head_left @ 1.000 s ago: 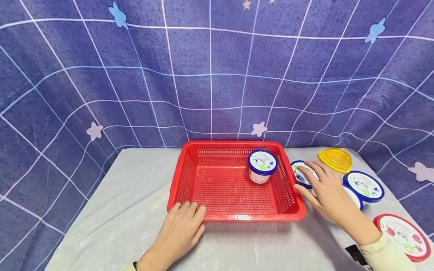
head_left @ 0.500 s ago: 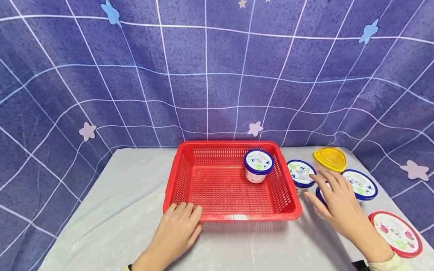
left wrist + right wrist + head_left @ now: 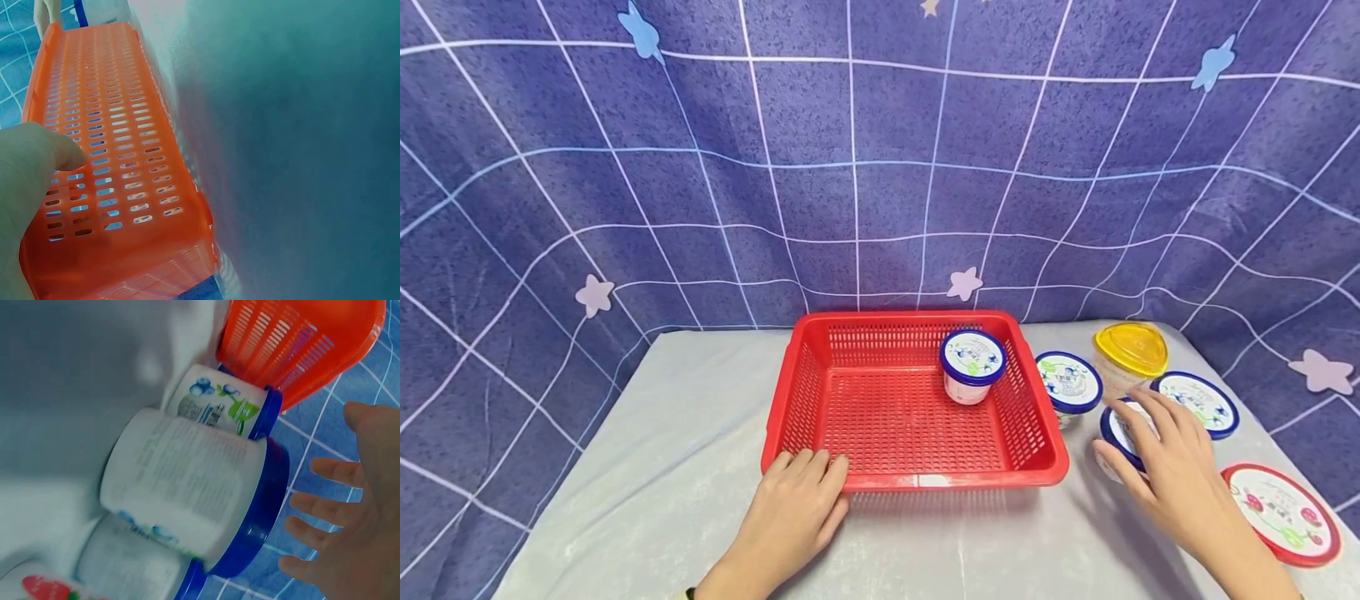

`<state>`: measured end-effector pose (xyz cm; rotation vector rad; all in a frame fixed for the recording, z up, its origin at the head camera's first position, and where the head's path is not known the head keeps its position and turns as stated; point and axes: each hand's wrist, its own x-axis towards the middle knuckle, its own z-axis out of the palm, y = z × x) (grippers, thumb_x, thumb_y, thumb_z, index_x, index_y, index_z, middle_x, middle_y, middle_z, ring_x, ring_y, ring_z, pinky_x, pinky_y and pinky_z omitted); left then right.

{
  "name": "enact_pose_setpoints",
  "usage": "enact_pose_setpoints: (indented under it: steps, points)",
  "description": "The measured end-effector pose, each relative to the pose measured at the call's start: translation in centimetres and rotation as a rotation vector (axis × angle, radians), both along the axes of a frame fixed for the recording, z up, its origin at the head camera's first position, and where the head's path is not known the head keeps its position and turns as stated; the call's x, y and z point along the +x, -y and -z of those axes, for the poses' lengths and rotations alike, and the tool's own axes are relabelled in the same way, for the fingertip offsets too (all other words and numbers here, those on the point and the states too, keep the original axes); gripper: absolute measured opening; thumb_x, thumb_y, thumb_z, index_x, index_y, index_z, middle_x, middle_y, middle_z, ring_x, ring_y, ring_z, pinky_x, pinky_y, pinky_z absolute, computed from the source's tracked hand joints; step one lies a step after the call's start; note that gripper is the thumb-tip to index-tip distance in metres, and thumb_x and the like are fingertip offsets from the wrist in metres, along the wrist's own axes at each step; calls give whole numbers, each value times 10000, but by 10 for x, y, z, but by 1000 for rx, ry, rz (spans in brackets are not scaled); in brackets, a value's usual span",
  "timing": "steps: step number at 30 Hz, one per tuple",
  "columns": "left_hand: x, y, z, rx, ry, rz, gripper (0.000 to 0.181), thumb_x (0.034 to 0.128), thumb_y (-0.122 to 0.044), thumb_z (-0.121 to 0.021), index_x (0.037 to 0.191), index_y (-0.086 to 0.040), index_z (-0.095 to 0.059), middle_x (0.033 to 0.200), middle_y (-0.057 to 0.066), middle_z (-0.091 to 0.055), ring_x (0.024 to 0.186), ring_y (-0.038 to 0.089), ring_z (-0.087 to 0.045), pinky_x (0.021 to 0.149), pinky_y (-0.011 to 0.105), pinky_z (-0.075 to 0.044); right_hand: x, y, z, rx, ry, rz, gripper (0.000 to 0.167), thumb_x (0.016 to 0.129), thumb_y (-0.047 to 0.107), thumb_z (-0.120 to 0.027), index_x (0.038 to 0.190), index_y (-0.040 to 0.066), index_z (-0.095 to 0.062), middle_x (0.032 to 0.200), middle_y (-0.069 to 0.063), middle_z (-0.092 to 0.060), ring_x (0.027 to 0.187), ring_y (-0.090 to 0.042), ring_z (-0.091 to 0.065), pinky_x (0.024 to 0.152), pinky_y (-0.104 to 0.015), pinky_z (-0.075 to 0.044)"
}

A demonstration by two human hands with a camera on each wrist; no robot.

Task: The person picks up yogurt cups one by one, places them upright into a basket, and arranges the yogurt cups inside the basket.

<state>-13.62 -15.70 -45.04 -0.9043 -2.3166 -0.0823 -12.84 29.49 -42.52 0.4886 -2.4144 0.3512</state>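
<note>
My left hand (image 3: 793, 508) grips the front rim of a red plastic basket (image 3: 917, 482), fingers over the edge, thumb against the perforated outer wall in the left wrist view. One blue-lidded tub (image 3: 973, 358) stands upright inside the basket at the back right. Right of the basket, my right hand (image 3: 1180, 475) hovers with spread fingers over another blue-lidded tub (image 3: 1116, 429), hiding part of its lid. In the right wrist view the fingers (image 3: 315, 509) are apart from that white tub (image 3: 187, 481), which shows printed text on its side.
Beside the basket's right wall stands a blue-lidded tub (image 3: 1070, 383). Farther right are another blue-lidded tub (image 3: 1198, 404), a clear container with a yellow lid (image 3: 1131, 348), and a red-lidded tub (image 3: 1281, 512) with strawberry prints. A purple star-patterned curtain (image 3: 895, 200) hangs behind the table.
My right hand has moved right and nearer, from above the tub beside the basket to the adjacent blue-lidded tub. The left hand keeps its grip on the basket. The head view has shifted slightly.
</note>
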Motion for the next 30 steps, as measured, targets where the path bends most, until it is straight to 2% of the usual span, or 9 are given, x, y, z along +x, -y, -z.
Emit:
enact_pose_setpoints:
  steps: [4,8,13,19,22,26,30]
  points:
    - [-1,0,1,5,-7,-2,314,860,-307,-499,1037,-77,-617,826,66,-601,733,266,-570,657,409,-408,5,-7,1,-8,-24,18,696,958,629,-446,1268,22,-588,1309,-290,-514,1224,-497,-413,1087,-598,-231]
    - [-1,-1,1,-5,0,-9,307,892,-318,-472,1036,-85,-611,821,55,-593,735,265,-567,664,407,-408,11,-13,1,-24,-34,43,730,958,644,-427,1267,4,-591,1285,-299,-523,1208,-504,-412,1046,-621,-251]
    - [-1,-2,0,-24,6,-20,321,947,-332,-403,1032,-95,-602,812,39,-583,733,258,-564,669,401,-405,19,-23,3,-42,-13,67,680,936,577,-539,1290,-2,-585,1283,-309,-512,1208,-505,-402,1072,-610,-232]
    - [0,-2,0,-31,8,-25,354,978,-338,-345,1026,-97,-598,807,34,-571,728,254,-561,667,398,-403,30,-37,8,-84,2,100,672,837,499,-712,1281,11,-584,1300,-294,-494,1213,-510,-386,1105,-621,-176]
    - [0,-2,1,-23,9,-19,344,974,-331,-352,1018,-95,-599,800,35,-564,719,256,-556,661,398,-402,34,-47,10,-97,-13,119,693,813,536,-721,1246,9,-599,1276,-310,-506,1212,-515,-394,1140,-600,-154]
    - [0,-3,2,-19,18,-19,330,964,-323,-363,1014,-95,-597,793,33,-555,715,257,-554,658,399,-402,41,-60,14,-94,9,177,711,777,532,-753,1212,-10,-600,1255,-336,-504,1210,-543,-384,1145,-625,-131]
    - [1,-2,0,-32,16,-33,348,968,-329,-347,1029,-98,-599,807,34,-566,730,257,-563,668,399,-404,47,-67,15,-90,65,256,725,750,494,-787,1233,-2,-574,1272,-336,-476,1225,-572,-354,1133,-666,-93]
